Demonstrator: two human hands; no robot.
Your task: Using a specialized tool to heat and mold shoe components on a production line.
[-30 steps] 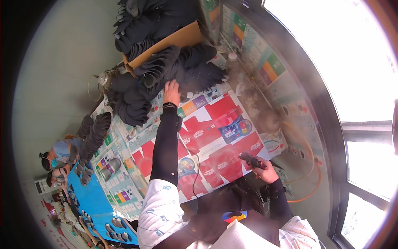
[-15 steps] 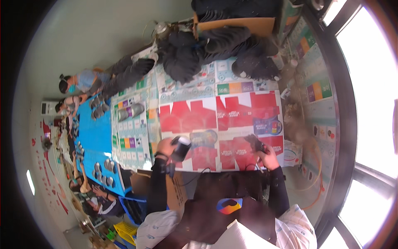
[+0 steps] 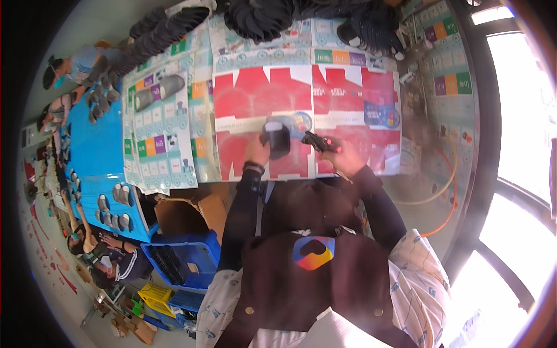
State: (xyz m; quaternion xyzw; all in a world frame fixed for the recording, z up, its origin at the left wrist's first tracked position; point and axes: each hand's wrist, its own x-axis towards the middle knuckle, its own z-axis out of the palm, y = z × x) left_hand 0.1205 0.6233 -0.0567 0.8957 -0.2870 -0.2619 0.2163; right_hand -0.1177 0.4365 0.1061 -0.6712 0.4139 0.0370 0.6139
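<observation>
My left hand (image 3: 257,153) is closed around the side of a dark slipper (image 3: 278,145) with a pale patch at its upper end. It holds the slipper up over the red-and-white printed sheet (image 3: 261,95). To the right, my right hand (image 3: 349,159) is wrapped round a black hand tool with red ends (image 3: 319,141), which looks like a spray gun. The tool's front points left towards the slipper, with a small gap between them. A pair of grey slippers (image 3: 159,93) lies on the printed paper at left.
Stacks of black soles (image 3: 258,20) line the table's far side. At left, a blue table (image 3: 113,162) bears several grey slippers, with people working beside it. A blue crate (image 3: 185,261) and a cardboard box (image 3: 212,206) stand below. An orange hose (image 3: 445,214) curves at right.
My right hand has moved left with the tool, closer to the slipper. The left hand still holds the slipper, now turned more upright. The view has tilted downward.
</observation>
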